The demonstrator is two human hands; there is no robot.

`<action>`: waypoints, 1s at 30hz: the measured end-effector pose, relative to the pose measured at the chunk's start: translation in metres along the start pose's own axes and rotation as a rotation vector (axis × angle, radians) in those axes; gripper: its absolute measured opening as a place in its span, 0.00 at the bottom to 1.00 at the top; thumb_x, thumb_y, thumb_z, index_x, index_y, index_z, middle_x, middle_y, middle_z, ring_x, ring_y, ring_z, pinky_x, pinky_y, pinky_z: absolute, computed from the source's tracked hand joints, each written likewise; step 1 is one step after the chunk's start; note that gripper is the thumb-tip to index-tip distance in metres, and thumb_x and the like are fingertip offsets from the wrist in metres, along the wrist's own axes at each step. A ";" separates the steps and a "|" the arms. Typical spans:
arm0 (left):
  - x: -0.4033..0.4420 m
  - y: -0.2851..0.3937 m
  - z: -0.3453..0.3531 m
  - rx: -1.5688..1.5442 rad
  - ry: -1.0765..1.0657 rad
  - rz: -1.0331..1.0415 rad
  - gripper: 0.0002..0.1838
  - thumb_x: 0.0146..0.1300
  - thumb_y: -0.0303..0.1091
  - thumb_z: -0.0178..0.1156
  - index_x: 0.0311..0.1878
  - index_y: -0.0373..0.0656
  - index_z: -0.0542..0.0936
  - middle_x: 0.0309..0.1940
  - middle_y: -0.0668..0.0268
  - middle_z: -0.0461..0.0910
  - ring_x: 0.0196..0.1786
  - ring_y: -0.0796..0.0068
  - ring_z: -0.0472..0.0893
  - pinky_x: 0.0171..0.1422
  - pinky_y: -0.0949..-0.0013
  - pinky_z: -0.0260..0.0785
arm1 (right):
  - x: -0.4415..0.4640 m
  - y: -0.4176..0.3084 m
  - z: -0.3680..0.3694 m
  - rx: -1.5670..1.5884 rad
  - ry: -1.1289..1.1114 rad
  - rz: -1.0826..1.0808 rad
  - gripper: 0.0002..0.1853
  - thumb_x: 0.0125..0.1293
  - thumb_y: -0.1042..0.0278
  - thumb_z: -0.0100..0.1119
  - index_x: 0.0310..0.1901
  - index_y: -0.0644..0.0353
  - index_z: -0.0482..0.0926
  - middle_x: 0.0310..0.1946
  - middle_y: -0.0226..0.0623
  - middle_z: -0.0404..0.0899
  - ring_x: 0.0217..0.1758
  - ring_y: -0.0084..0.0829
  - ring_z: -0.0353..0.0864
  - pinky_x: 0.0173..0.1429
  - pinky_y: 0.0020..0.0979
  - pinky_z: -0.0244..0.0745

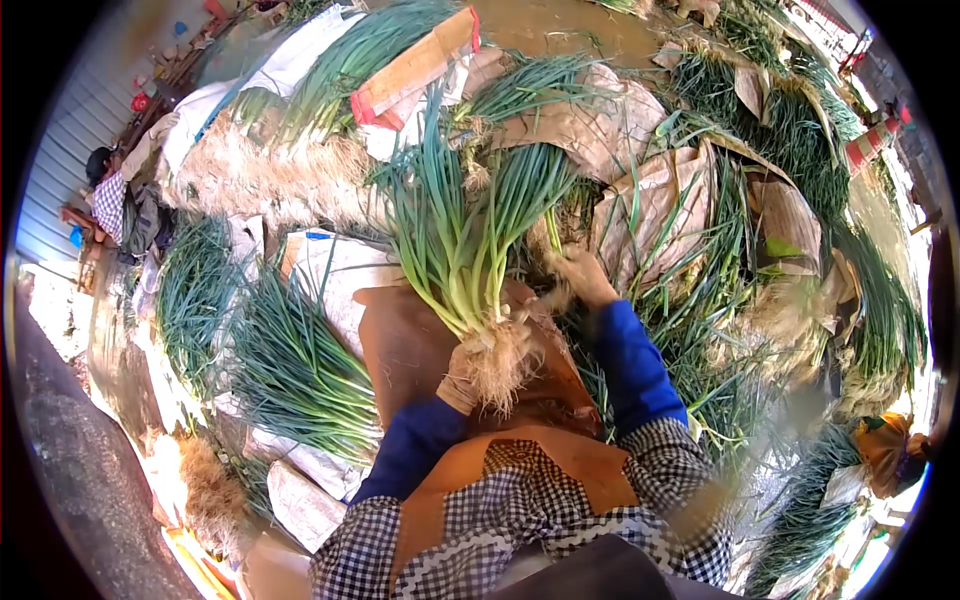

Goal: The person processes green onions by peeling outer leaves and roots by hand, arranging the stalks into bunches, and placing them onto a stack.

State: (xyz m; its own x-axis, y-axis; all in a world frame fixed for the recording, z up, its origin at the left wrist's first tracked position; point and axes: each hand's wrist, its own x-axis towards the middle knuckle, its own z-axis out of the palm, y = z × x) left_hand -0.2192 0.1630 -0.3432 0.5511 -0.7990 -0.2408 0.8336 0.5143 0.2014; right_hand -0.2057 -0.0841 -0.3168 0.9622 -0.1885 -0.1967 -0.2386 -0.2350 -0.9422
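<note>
A bunch of spring onions [465, 290] stands upright in front of my body, green leaves fanned away from me and pale stringy roots [505, 370] toward me. My left hand [460, 385], mostly hidden behind those roots, is closed around the bunch's lower end. To the right of the bunch, my right hand [585, 275] has its fingers closed on what looks like a thin spring onion stalk [552, 230], with wispy roots hanging below the fingers. Under the bunch a brown sheet [400, 340] covers my lap.
Piles of spring onions lie left [300, 370] and right [690, 370]. A root-edged heap [270, 170] and a cardboard piece [415, 70] are ahead. Brown sacking [655, 215] lies right of my right hand. Other people sit at far left [110, 200] and far right [890, 455].
</note>
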 end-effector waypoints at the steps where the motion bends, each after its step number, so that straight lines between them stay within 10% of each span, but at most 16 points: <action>1: -0.004 -0.002 0.012 0.089 -0.041 -0.021 0.26 0.56 0.35 0.54 0.60 0.44 0.66 0.51 0.63 0.69 0.51 0.67 0.69 0.57 0.57 0.64 | -0.027 -0.012 0.006 0.079 -0.002 0.077 0.16 0.64 0.57 0.53 0.38 0.64 0.78 0.31 0.34 0.77 0.34 0.26 0.73 0.40 0.27 0.69; 3: 0.002 -0.009 -0.002 0.152 -0.180 -0.094 0.24 0.57 0.30 0.52 0.59 0.43 0.67 0.54 0.62 0.69 0.57 0.62 0.69 0.66 0.45 0.56 | -0.078 -0.034 0.023 0.294 -0.002 0.134 0.15 0.62 0.57 0.58 0.37 0.64 0.78 0.27 0.28 0.75 0.29 0.20 0.71 0.36 0.24 0.68; 4: -0.004 -0.012 0.006 0.153 -0.094 -0.135 0.22 0.56 0.31 0.56 0.53 0.33 0.70 0.39 0.58 0.78 0.38 0.67 0.80 0.48 0.64 0.75 | -0.093 -0.035 0.031 0.431 -0.008 0.108 0.15 0.63 0.59 0.57 0.39 0.65 0.78 0.28 0.28 0.75 0.30 0.21 0.71 0.37 0.26 0.68; 14: -0.002 -0.036 0.012 0.221 0.141 -0.090 0.16 0.55 0.24 0.55 0.48 0.34 0.73 0.36 0.61 0.78 0.37 0.69 0.79 0.41 0.70 0.75 | -0.089 0.003 0.057 -0.611 0.450 -0.294 0.13 0.60 0.62 0.53 0.25 0.64 0.75 0.26 0.43 0.74 0.33 0.46 0.73 0.38 0.41 0.68; 19: -0.006 -0.038 0.019 0.184 0.151 -0.133 0.17 0.54 0.23 0.55 0.49 0.34 0.72 0.36 0.61 0.78 0.38 0.69 0.79 0.42 0.70 0.74 | -0.108 -0.014 0.058 -0.682 0.641 -0.494 0.10 0.58 0.65 0.57 0.25 0.63 0.74 0.27 0.40 0.74 0.31 0.42 0.73 0.37 0.40 0.68; 24: -0.018 -0.033 0.087 -0.088 0.101 0.050 0.17 0.55 0.30 0.54 0.49 0.36 0.73 0.40 0.58 0.78 0.38 0.64 0.80 0.46 0.59 0.77 | -0.140 0.056 0.039 -0.219 0.821 -0.039 0.12 0.63 0.64 0.51 0.27 0.62 0.75 0.26 0.41 0.73 0.31 0.41 0.75 0.36 0.39 0.69; 25: -0.018 -0.026 0.066 -0.120 0.052 0.012 0.17 0.55 0.30 0.54 0.49 0.37 0.73 0.41 0.57 0.77 0.41 0.63 0.80 0.47 0.57 0.77 | -0.152 0.092 0.023 -0.687 0.738 0.025 0.13 0.63 0.62 0.50 0.28 0.62 0.76 0.30 0.40 0.77 0.29 0.40 0.75 0.35 0.39 0.71; 27: -0.023 -0.018 0.036 -0.163 0.058 -0.071 0.21 0.54 0.30 0.55 0.53 0.36 0.70 0.50 0.52 0.73 0.51 0.61 0.76 0.51 0.56 0.75 | -0.179 0.142 -0.003 -1.264 -0.109 0.405 0.15 0.62 0.56 0.49 0.33 0.59 0.80 0.36 0.38 0.79 0.40 0.41 0.78 0.42 0.38 0.74; 30: -0.020 -0.025 0.046 -0.143 0.014 -0.017 0.24 0.55 0.30 0.55 0.57 0.35 0.68 0.56 0.50 0.68 0.55 0.59 0.73 0.50 0.60 0.75 | -0.194 0.136 -0.015 -1.161 -0.743 0.478 0.19 0.64 0.52 0.47 0.45 0.55 0.80 0.45 0.46 0.78 0.43 0.42 0.79 0.44 0.38 0.75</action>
State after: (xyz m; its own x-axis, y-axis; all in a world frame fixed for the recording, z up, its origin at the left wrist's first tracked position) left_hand -0.2534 0.1518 -0.2996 0.5364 -0.8041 -0.2561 0.8391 0.5408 0.0595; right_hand -0.4266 -0.0939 -0.4031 0.5214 -0.0263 -0.8529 -0.1715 -0.9824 -0.0745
